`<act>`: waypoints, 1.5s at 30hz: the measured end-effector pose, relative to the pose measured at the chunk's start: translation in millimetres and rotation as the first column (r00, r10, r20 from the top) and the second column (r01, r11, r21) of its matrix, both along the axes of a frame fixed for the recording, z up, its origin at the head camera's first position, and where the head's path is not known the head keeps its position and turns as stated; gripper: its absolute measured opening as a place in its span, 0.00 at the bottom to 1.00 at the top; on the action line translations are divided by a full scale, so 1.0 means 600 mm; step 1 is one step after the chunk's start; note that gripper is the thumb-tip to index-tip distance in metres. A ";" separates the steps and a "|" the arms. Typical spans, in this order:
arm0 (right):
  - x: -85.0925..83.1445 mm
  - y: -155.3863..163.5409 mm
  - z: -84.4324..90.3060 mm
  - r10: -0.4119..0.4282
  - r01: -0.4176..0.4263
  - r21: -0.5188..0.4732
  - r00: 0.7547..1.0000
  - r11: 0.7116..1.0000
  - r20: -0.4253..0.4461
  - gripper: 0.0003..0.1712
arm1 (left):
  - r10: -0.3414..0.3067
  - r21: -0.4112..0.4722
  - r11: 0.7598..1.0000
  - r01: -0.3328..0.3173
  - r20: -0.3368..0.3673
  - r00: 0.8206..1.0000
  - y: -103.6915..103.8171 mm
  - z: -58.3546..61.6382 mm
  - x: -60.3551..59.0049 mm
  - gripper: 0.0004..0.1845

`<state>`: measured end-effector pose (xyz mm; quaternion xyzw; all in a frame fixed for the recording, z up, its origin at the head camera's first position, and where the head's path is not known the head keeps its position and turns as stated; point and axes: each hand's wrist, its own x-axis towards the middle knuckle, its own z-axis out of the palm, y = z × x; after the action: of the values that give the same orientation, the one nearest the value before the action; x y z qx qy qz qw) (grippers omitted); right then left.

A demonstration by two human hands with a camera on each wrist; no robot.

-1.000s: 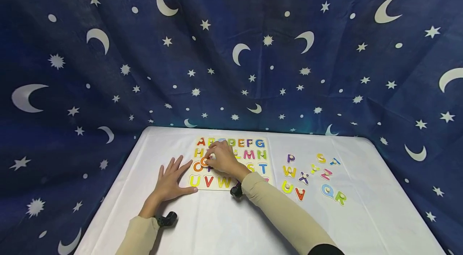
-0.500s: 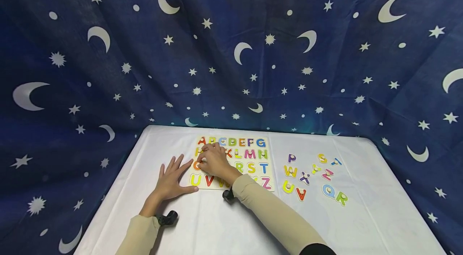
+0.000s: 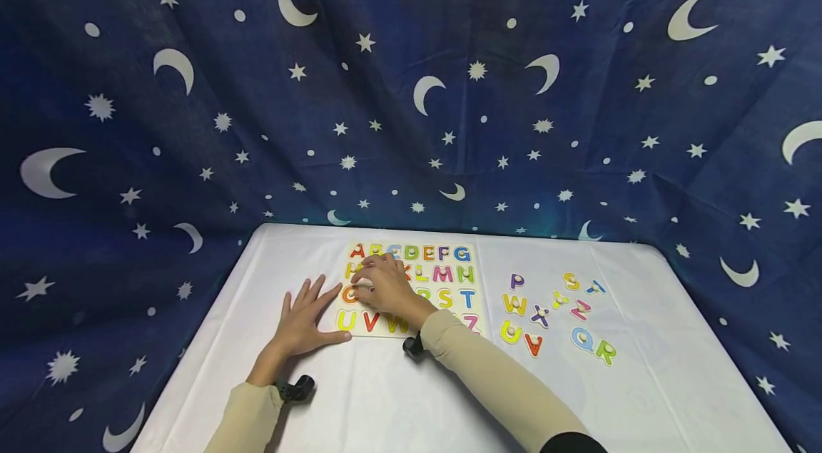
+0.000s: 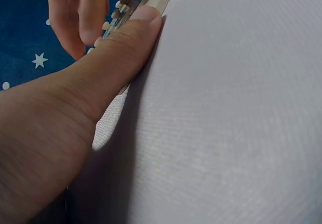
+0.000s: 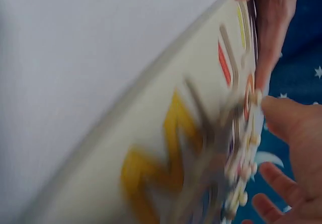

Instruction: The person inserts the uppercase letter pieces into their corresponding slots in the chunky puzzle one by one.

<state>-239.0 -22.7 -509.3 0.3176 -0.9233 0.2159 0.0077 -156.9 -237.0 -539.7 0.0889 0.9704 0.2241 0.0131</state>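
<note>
Left hand (image 3: 302,324) flat on white table (image 3: 385,396), fingers spread, thumb against puzzle board (image 3: 411,289) edge. Right hand (image 3: 385,287) over board's left-middle, fingers curled over orange O piece (image 3: 349,294); grip unclear. Loose letters (image 3: 555,314) lie right of board.

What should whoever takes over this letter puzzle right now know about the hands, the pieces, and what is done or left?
Left hand: flat, fingers spread on the white table, thumb against the puzzle board edge.
Right hand: over the board's left middle, at the orange O; its grasp is hidden.
Done: the top two rows look filled, where visible.
Left: loose letters lie right of the board: P, W, X, Y, S, T, Z, U, V, Q, R. Their board slots show only printed letters.
</note>
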 end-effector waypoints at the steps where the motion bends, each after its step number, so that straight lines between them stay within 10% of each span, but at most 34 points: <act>1: -0.003 0.010 0.002 0.007 -0.007 -0.022 1.000 1.000 -0.010 0.12 | 0.000 0.002 1.000 0.000 -0.006 1.000 0.001 0.001 0.000 0.56; 14: -0.046 0.246 0.019 -0.160 0.151 -0.157 0.986 0.976 -0.047 0.18 | 0.015 0.011 1.000 -0.015 -0.006 1.000 0.004 -0.003 0.000 0.58; 25: -0.028 0.437 0.001 -0.394 0.408 -0.136 0.912 0.903 0.116 0.19 | 0.003 0.025 1.000 -0.003 -0.037 0.999 0.004 -0.001 0.005 0.57; 45: -0.015 0.490 -0.023 -0.525 0.544 -0.063 0.829 0.837 0.191 0.09 | 0.008 0.013 1.000 -0.007 -0.029 1.000 0.005 -0.003 0.002 0.57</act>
<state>-248.0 271.5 -523.4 0.0261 -0.9587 0.2832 0.0091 -155.6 -233.8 -541.2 0.0884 0.9694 0.2291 -0.0022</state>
